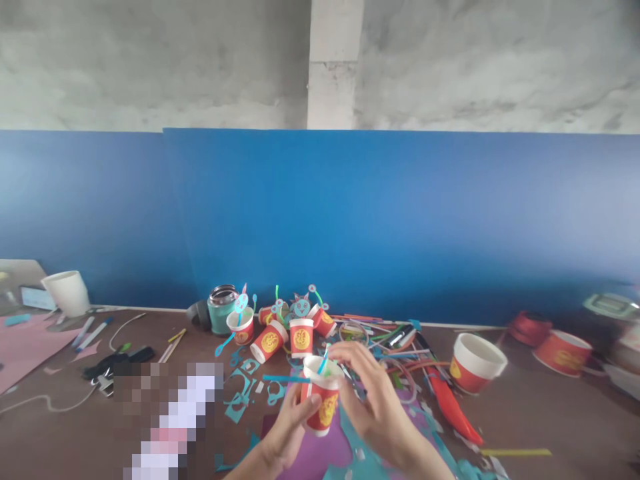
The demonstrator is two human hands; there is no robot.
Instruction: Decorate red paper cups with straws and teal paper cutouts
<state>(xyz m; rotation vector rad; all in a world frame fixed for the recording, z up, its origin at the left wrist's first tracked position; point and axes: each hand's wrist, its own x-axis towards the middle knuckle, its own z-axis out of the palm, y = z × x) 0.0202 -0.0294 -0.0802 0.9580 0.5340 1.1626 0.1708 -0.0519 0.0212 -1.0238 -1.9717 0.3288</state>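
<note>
Red cup between curved hands

Head view forward, perhaps slightly down, close over the table.

one left hand and one right hand are counted | one red cup is held | five red cups are grouped behind | two wide tubs are seen rightward | one white cup, one teal jar are noted | straws cannot be counted
</note>
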